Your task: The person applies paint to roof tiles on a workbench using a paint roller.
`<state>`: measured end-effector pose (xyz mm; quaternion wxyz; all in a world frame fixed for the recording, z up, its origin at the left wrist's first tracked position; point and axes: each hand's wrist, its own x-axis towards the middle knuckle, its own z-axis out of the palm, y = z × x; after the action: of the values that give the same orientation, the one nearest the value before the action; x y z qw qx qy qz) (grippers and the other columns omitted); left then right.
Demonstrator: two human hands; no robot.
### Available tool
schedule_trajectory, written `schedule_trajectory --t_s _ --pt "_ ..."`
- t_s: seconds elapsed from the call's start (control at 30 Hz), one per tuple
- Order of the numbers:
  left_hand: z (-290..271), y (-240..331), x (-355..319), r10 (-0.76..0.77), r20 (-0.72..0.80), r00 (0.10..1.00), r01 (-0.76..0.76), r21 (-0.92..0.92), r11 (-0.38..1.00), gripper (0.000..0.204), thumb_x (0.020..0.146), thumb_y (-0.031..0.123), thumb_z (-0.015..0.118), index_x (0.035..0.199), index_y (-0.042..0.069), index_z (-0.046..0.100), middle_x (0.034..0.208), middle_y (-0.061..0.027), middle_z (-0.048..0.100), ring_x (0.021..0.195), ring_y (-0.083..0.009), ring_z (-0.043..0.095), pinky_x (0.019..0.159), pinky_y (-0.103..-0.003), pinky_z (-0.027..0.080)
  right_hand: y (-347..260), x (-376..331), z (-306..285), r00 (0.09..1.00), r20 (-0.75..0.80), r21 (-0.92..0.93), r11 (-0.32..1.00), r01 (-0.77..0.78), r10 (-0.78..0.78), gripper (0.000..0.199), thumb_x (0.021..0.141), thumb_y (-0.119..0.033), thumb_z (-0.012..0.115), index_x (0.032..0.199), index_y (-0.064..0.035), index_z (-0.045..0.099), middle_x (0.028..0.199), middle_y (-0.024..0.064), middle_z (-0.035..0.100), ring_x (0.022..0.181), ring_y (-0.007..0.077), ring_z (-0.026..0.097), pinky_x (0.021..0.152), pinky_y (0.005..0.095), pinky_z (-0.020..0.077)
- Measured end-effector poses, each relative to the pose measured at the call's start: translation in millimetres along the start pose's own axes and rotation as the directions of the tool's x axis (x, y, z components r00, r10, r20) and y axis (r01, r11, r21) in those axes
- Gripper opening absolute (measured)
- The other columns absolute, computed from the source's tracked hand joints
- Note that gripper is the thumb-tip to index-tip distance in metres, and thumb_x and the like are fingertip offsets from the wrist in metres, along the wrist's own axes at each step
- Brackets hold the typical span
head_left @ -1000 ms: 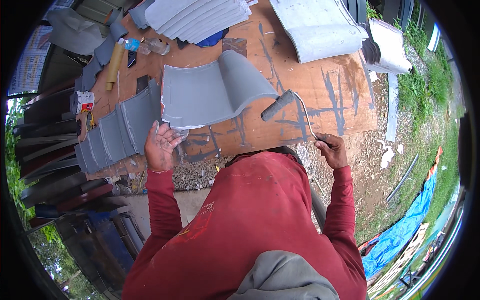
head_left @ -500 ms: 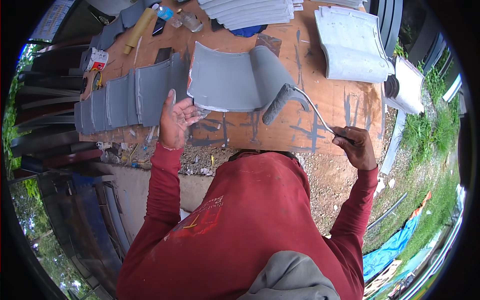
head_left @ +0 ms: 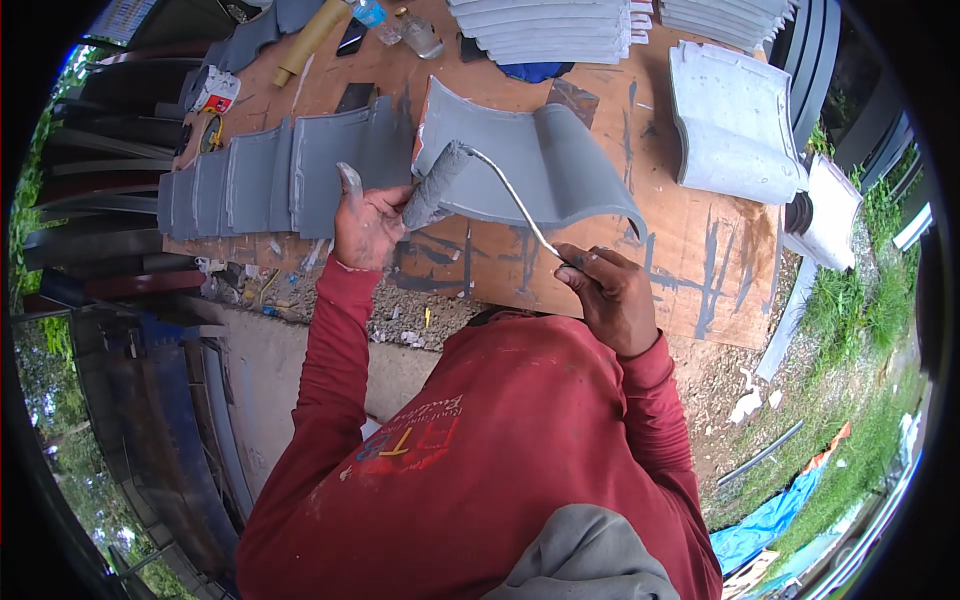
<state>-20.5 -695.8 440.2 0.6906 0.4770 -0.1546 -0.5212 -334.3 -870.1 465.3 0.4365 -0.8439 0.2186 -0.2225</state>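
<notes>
Over the table [head_left: 660, 190] curves a grey, orange-edged tile [head_left: 545, 165], left hand [head_left: 368, 228] spread, right hand [head_left: 618, 300] gripping a roller [head_left: 435, 187].

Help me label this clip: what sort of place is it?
Probably an outdoor work yard: a grey-smeared brown wooden table, stacked pale-grey curved tiles and green grass nearby.

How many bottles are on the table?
2: a blue-labelled bottle right of the brown tube, partly cut off by the picture's top edge; and a clear bottle just right of that. Others may be hidden.
</notes>
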Motion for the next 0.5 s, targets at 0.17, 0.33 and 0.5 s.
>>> schedule_trajectory --t_s 0.17,0.33,0.5 --pt "-13 -7 2 0.083 0.283 0.956 -0.019 -0.222 0.975 0.105 0.094 0.079 0.026 0.127 -0.016 0.057 0.132 -0.0333 0.058 0.122 -0.0444 0.058 0.104 -0.055 0.043 18 -25 -40 0.997 0.052 -0.118 0.992 -0.053 0.059 0.025 0.086 -0.013 0.074 0.111 -0.0073 0.074 0.071 0.0111 0.06 0.059 0.0262 0.058 0.056 0.0382 0.0443" --pt "-14 -13 6 0.122 0.337 0.934 0.015 -0.377 0.926 0.116 0.091 0.084 0.021 0.128 -0.022 0.051 0.13 -0.035 0.058 0.124 -0.0447 0.057 0.109 -0.055 0.039 25 -41 -56 0.992 0.019 0.038 0.991 -0.127 0.126 0.026 0.087 -0.011 0.073 0.112 -0.0044 0.073 0.069 0.0111 0.059 0.059 0.0227 0.057 0.056 0.0349 0.0445" --pt "-9 -14 6 0.134 0.391 0.911 0.098 -0.521 0.848 0.114 0.091 0.083 0.024 0.129 -0.02 0.051 0.131 -0.0354 0.057 0.124 -0.0462 0.056 0.11 -0.06 0.036 -9 -8 -7 0.992 0.071 0.057 0.993 -0.108 0.104 0.022 0.088 -0.012 0.073 0.109 -0.0052 0.073 0.07 0.0113 0.059 0.06 0.027 0.058 0.056 0.038 0.0445"
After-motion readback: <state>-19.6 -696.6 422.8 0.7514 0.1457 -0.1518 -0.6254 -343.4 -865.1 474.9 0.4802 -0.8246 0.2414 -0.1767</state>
